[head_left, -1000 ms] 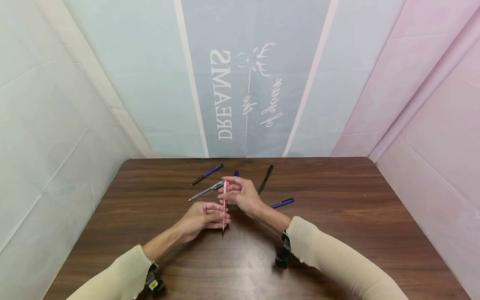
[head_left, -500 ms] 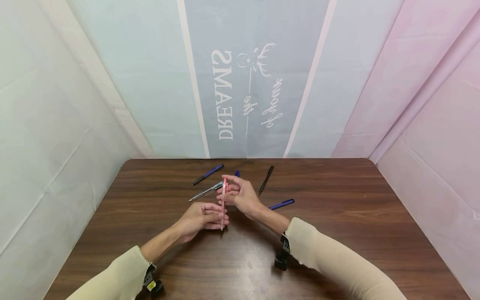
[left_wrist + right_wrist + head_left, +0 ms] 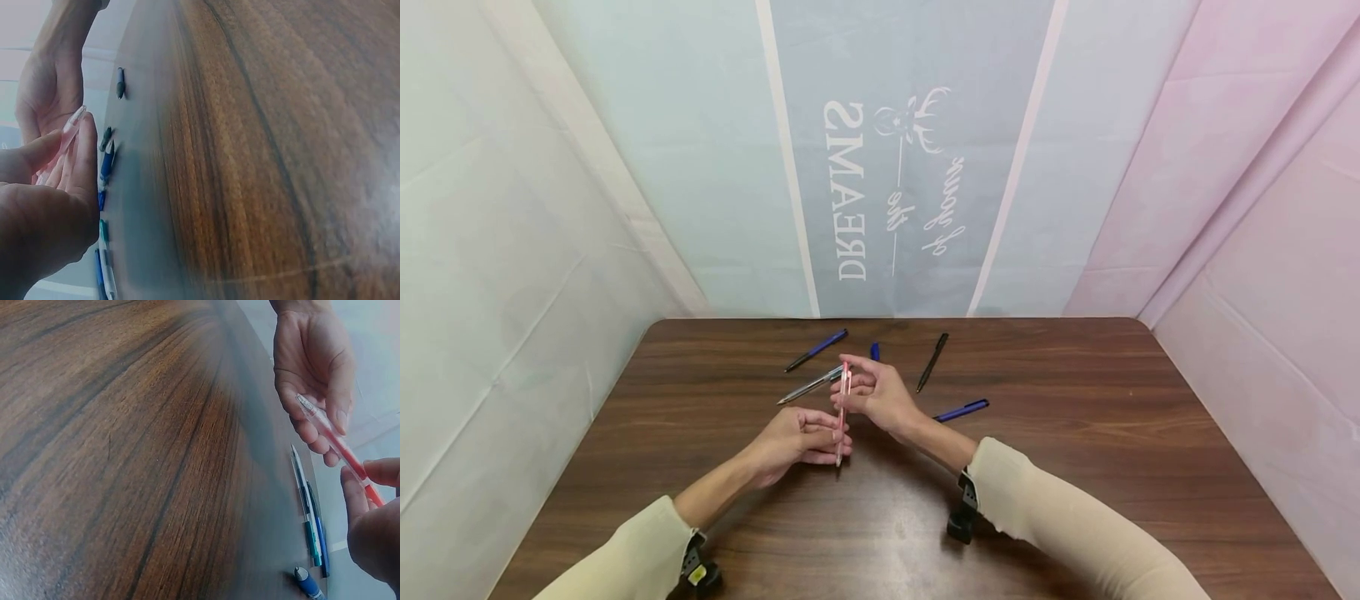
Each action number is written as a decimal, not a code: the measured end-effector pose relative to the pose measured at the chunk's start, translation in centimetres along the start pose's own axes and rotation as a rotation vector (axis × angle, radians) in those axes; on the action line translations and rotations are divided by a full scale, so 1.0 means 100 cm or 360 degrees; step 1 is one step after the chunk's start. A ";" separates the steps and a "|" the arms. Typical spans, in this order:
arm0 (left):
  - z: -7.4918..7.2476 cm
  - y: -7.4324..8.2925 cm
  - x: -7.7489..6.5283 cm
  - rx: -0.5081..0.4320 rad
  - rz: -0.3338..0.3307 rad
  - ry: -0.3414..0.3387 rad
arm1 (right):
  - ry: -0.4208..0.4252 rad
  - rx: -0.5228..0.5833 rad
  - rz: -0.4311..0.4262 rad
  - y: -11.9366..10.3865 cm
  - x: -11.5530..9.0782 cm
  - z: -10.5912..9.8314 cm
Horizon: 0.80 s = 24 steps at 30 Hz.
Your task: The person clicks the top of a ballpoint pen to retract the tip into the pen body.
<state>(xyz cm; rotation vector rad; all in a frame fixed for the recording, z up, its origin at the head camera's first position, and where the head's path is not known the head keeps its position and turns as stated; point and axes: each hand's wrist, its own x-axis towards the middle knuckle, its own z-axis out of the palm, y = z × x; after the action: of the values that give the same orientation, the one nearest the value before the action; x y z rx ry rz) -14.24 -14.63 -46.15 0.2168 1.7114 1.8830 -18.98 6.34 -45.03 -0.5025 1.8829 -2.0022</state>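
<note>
A clear pen with a red inside and red top point(image 3: 842, 415) is held lengthwise between both hands above the table, its narrow end toward the person. My left hand point(image 3: 790, 437) pinches it between thumb and fingers near that narrow end. At the red end, my right hand point(image 3: 886, 400) grips it with thumb and fingers. The right wrist view shows the clear tip section of the pen point(image 3: 340, 445) sticking out past the left thumb. Beyond the hands lies a clear pen with a teal end point(image 3: 808, 387), partly covered by the right fingers.
A blue pen point(image 3: 816, 350) lies at the back left and a black pen point(image 3: 932, 363) at the back right. Another blue pen point(image 3: 964, 409) is beside the right wrist. A blue end point(image 3: 875, 351) shows behind the right hand. Fabric walls surround the wooden table point(image 3: 1075, 450).
Both hands have shifted slightly to the left with the red pen, which has tilted a little. The pens on the table lie as before.
</note>
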 end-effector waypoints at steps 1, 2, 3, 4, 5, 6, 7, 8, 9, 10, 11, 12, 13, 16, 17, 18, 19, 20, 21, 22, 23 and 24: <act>-0.001 0.000 0.000 0.0000 -0.0005 0.0005 | -0.0005 -0.0018 0.0000 0.000 0.000 0.000; -0.001 -0.001 -0.001 0.0006 -0.0002 0.0006 | -0.0009 -0.0024 0.0009 0.001 0.001 0.000; -0.002 -0.001 -0.002 0.0009 0.0000 0.0012 | -0.0016 -0.0035 0.0005 0.001 0.001 0.001; -0.002 -0.002 -0.002 0.0015 0.0003 0.0018 | -0.0024 -0.0033 0.0006 0.001 0.001 0.001; -0.003 -0.002 -0.003 0.0020 0.0002 0.0030 | -0.0030 -0.0034 0.0006 0.002 0.002 0.001; -0.004 -0.002 -0.004 0.0025 0.0000 0.0038 | -0.0033 -0.0037 0.0003 0.002 0.002 0.002; -0.005 -0.002 -0.005 0.0032 -0.0004 0.0046 | -0.0035 -0.0037 0.0001 0.003 0.003 0.002; -0.005 -0.002 -0.005 0.0038 -0.0003 0.0051 | -0.0035 -0.0035 0.0000 0.003 0.003 0.002; -0.006 -0.001 -0.006 0.0045 -0.0008 0.0056 | -0.0035 -0.0040 -0.0004 0.003 0.004 0.003; -0.007 -0.001 -0.007 0.0052 -0.0012 0.0060 | -0.0033 -0.0053 -0.0006 0.004 0.004 0.003; -0.008 0.000 -0.008 0.0061 -0.0017 0.0063 | -0.0029 -0.0074 -0.0008 0.004 0.004 0.004; -0.008 0.000 -0.009 0.0072 -0.0019 0.0063 | -0.0028 -0.0092 -0.0012 0.004 0.005 0.004; -0.009 0.001 -0.010 0.0082 -0.0022 0.0065 | -0.0026 -0.0110 -0.0014 0.005 0.005 0.005; -0.011 0.002 -0.013 0.0108 -0.0032 0.0074 | -0.0023 -0.0142 -0.0015 0.005 0.007 0.008; -0.012 0.002 -0.013 0.0114 -0.0036 0.0078 | -0.0024 -0.0141 -0.0009 0.005 0.007 0.009; -0.012 0.003 -0.014 0.0117 -0.0040 0.0081 | -0.0026 -0.0139 -0.0006 0.005 0.007 0.010; -0.013 0.003 -0.015 0.0118 -0.0043 0.0083 | -0.0028 -0.0138 -0.0003 0.005 0.008 0.011; -0.014 0.003 -0.016 0.0120 -0.0047 0.0086 | -0.0031 -0.0138 -0.0001 0.005 0.009 0.012; -0.015 0.003 -0.017 0.0121 -0.0050 0.0087 | -0.0036 -0.0146 -0.0003 0.006 0.009 0.013; -0.015 0.003 -0.018 0.0120 -0.0053 0.0091 | -0.0040 -0.0154 -0.0007 0.007 0.010 0.015; -0.016 0.003 -0.019 0.0120 -0.0056 0.0094 | -0.0041 -0.0160 -0.0008 0.008 0.011 0.016; -0.017 0.002 -0.020 0.0119 -0.0059 0.0099 | -0.0041 -0.0167 -0.0009 0.010 0.011 0.017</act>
<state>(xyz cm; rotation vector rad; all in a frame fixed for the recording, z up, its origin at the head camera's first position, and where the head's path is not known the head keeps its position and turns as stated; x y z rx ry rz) -13.50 -17.10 -45.69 0.1559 1.8166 1.8186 -19.15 4.25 -45.86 -0.5599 1.9809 -1.8982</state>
